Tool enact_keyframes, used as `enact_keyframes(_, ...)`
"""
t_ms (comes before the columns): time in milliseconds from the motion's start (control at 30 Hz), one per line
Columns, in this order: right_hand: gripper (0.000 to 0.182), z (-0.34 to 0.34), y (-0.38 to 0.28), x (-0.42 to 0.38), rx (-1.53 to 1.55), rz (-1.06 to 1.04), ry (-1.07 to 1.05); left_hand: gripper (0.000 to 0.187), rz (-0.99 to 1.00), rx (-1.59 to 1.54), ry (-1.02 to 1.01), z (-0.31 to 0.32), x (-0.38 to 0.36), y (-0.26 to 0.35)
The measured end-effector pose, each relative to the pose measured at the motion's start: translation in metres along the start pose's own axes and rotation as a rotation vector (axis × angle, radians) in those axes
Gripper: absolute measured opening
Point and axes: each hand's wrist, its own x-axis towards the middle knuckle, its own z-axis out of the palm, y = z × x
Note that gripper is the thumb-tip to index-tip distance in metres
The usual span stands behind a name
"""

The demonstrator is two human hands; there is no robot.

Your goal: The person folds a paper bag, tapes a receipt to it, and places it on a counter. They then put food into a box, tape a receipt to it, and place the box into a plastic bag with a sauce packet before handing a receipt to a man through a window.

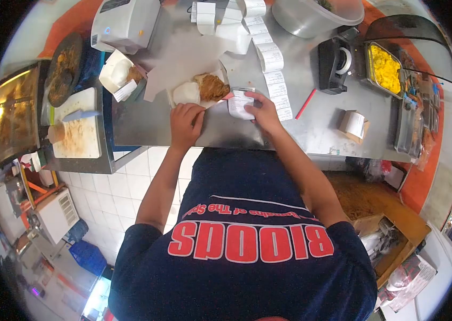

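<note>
An open paper food box (171, 98) lies on the metal counter in front of me, holding a white rounded mound that looks like rice (187, 93) and a brown fried piece, apparently chicken (213, 86). My left hand (186, 124) is at the box's near edge, its fingers bent and closed on the rim. Just right of the box, my right hand (264, 112) pinches a small printed receipt (240, 104) between thumb and fingers. A sheet of translucent paper (186, 61) rises behind the box and covers part of it.
A second filled box (114, 75) stands left, below a white printer (124, 27). A long receipt strip (270, 59), red pen (306, 104), black device (334, 64) and closed small box (354, 125) lie right. A knife (80, 114) rests on the cutting board (79, 140).
</note>
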Motion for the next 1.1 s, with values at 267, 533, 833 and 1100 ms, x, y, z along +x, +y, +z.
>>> enact_keyframes(267, 0.044, 0.01, 0.013, 0.004, -0.783, -0.587, 0.322, 0.009, 0.023, 0.026, -0.098, 0.004, 0.001, 0.002)
enact_keyframes(533, 0.039, 0.005, 0.012, 0.005, -0.761, -0.595, 0.308, 0.015, -0.012, 0.071, -0.211, 0.002, 0.008, 0.0)
enact_keyframes(833, 0.024, -0.077, -0.019, -0.05, -0.239, -0.563, 0.563, 0.019, -0.02, -0.062, -0.011, -0.036, 0.037, 0.014)
enact_keyframes(1100, 0.023, -0.17, -0.016, -0.104, 0.154, -0.494, 0.917, 0.011, -0.09, -0.061, 0.043, -0.033, 0.052, 0.019)
